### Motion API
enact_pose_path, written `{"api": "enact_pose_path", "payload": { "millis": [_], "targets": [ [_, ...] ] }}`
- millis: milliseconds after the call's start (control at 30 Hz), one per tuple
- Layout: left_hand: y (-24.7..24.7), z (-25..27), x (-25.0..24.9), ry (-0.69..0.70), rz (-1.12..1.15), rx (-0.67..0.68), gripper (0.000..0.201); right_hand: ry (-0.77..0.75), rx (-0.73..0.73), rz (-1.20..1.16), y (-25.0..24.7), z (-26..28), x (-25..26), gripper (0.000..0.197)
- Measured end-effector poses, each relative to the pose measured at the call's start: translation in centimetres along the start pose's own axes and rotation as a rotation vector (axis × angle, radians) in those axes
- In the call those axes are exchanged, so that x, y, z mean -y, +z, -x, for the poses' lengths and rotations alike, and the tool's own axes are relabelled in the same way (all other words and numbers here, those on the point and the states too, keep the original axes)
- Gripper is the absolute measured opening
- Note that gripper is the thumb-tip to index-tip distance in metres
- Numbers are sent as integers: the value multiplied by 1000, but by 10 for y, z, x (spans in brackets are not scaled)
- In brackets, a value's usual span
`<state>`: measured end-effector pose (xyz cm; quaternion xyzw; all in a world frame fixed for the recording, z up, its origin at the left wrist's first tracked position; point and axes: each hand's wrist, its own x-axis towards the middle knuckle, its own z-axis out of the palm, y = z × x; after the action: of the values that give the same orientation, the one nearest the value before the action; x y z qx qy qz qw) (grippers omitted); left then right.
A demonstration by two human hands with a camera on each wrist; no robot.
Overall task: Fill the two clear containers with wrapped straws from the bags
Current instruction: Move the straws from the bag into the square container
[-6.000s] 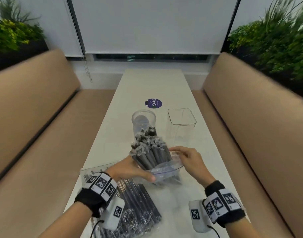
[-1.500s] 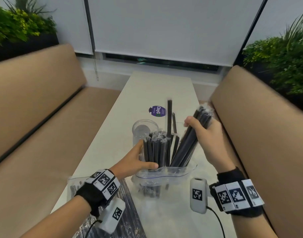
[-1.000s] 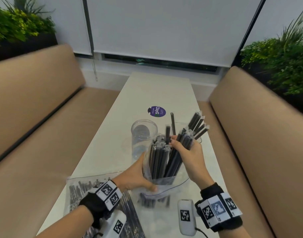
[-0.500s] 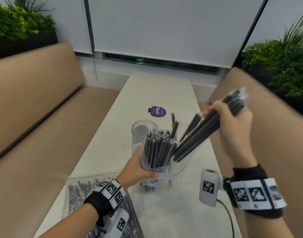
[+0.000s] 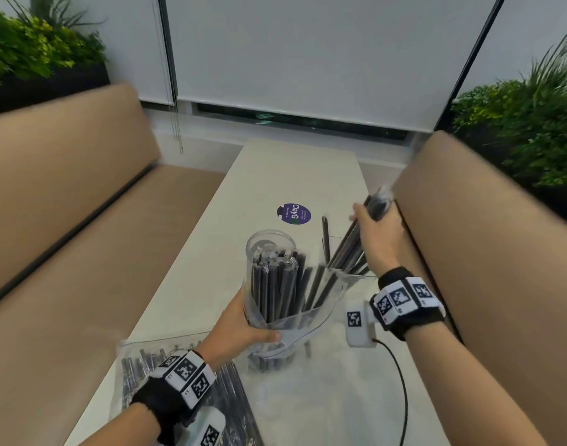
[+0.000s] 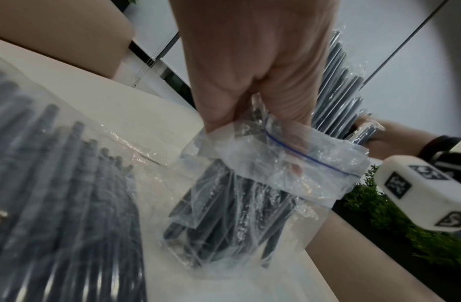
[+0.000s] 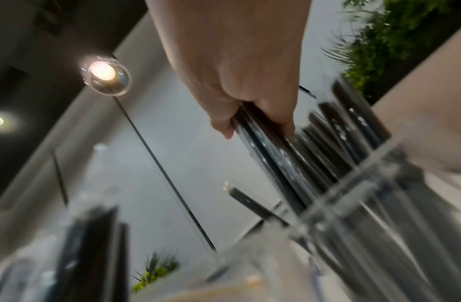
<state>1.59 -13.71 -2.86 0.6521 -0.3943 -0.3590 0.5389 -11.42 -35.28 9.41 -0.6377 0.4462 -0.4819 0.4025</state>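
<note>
While the left hand (image 5: 243,329) grips the upright bag (image 5: 291,320) on the worktop (image 5: 291,169) and the right hand (image 5: 377,239) clutches a straw bundle (image 5: 349,249) tilted into the square container (image 5: 356,278), a slack grip could fan straws past its rim.

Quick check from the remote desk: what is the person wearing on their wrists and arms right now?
Both forearms are bare, no sleeves. Each wrist carries a black wrist strap with a white band of black square tag markers. A white camera pod with its own tag hangs under each wrist; a thin black cable trails from the right one.
</note>
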Motion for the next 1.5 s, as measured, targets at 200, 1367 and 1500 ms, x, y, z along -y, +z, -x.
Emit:
{"api": "enact_pose_path", "payload": {
  "millis": [200,1367,1500],
  "targets": [
    [-1,0,-2,-33,-7,-21,84,156,250,187,4,-4,-37,76],
    [12,-12,-7,1,53,100,72,-107,333,-130,-21,81,5,20],
    [10,-11,-7,-4,57,108,71,-86,245,-244,-35,58,35,21]
  ]
}}
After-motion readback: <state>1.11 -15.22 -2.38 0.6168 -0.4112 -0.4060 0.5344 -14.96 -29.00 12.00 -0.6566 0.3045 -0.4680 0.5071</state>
